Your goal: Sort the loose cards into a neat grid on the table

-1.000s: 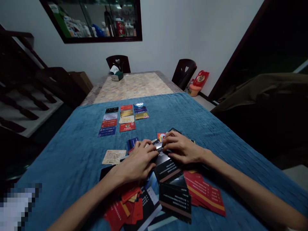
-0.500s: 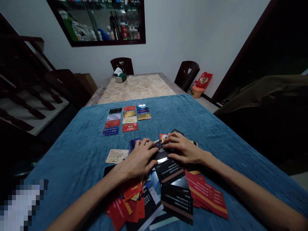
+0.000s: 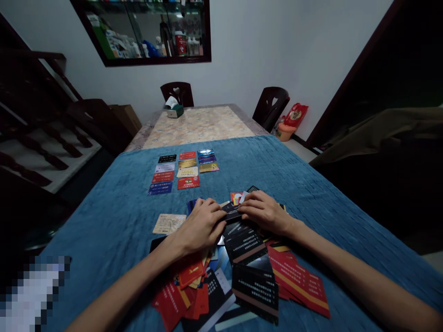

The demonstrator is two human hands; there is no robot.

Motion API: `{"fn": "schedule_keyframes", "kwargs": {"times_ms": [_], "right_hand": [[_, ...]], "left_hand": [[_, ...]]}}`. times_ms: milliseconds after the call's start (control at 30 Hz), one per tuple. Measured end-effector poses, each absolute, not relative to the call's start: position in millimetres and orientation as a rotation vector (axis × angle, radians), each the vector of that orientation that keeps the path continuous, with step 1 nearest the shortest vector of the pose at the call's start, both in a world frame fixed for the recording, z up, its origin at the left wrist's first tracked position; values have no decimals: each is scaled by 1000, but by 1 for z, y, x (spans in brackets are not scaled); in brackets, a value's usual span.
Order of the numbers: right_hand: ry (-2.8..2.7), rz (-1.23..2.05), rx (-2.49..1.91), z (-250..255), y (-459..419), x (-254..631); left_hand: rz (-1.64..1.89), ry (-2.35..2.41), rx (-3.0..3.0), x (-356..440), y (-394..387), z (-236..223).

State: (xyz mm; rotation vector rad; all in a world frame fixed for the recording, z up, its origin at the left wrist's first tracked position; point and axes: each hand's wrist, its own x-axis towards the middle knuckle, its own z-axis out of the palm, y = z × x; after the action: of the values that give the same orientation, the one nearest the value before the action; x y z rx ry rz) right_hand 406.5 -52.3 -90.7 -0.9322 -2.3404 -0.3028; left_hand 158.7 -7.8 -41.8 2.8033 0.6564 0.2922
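Observation:
A black card [image 3: 231,213] with white print spans the gap between my hands, tilted above the pile. My left hand [image 3: 204,227] pinches its left end between thumb and fingers. At its right end my right hand [image 3: 266,213] grips it with bent fingers; the thumb is partly hidden. Beneath and nearer me lie overlapping black cards [image 3: 255,291], a fan of red cards [image 3: 302,279] on the right, and red and orange cards [image 3: 192,272] on the left. A cream card [image 3: 169,223] lies flat beside my left hand. Some cards under my hands are hidden.
Several cards, including a blue card [image 3: 160,187] and a red card [image 3: 188,182], lie in columns farther off on the blue cloth [image 3: 249,161]. A tissue box [image 3: 175,110] stands at the table's far end. Dark chairs [image 3: 271,108] stand around it.
The black card between my hands has tipped up off the cards below, and my fingers have closed on its ends. The other cards look unmoved.

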Motion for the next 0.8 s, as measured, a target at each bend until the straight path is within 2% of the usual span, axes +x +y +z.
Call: {"fn": "schedule_keyframes", "kwargs": {"times_ms": [500, 800], "right_hand": [[-1985, -255, -997, -89, -55, 396], [-2001, -282, -994, -88, -57, 395]], "left_hand": [[757, 644, 2612, 162, 0, -45], [687, 666, 2473, 163, 0, -46]]}}
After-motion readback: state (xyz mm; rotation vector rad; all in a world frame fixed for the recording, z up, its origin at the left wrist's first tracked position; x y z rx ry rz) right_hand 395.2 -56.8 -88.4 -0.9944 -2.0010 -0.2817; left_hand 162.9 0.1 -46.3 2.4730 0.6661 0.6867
